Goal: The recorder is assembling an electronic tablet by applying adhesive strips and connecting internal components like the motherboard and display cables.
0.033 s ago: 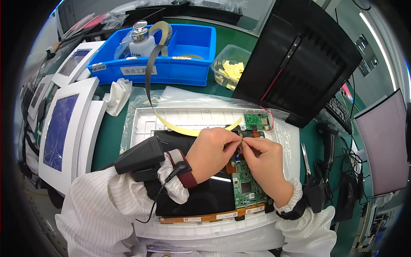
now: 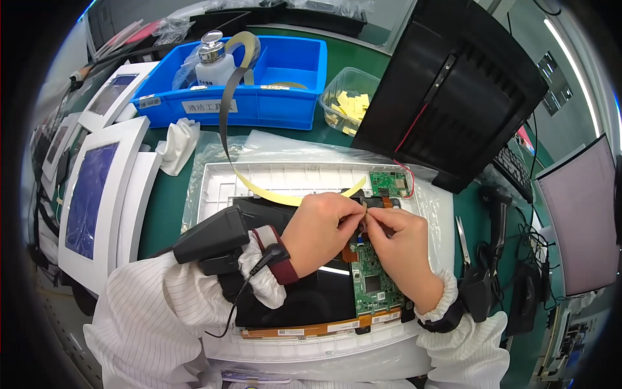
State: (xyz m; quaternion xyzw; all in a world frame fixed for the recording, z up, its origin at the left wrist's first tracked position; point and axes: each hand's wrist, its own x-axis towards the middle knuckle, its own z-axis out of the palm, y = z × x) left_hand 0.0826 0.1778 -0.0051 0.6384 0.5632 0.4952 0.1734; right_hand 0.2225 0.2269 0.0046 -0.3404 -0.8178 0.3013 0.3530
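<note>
My left hand [image 2: 324,230] is closed in a pinch over the upper right of an open display unit, its fingertips meeting those of my right hand [image 2: 400,243]. Between the two pinches is a small tan piece [image 2: 365,209], mostly covered by the fingers. A strip of tape [image 2: 269,195], yellow on one face and dark on the other, runs from its roll [image 2: 245,48] down behind my left hand; its free end shows just above the fingers. Below the hands lie a green circuit board [image 2: 370,279] and a black panel [image 2: 295,301] inside the white housing [image 2: 304,172].
A blue bin [image 2: 278,110] with a pump bottle [image 2: 216,68] stands behind, beside a clear tub [image 2: 350,97] of yellow pieces. A black monitor [image 2: 447,91] rises at back right. Scissors [image 2: 462,240] and a scanner [image 2: 495,220] lie right; white-framed screens [image 2: 97,201] stand left.
</note>
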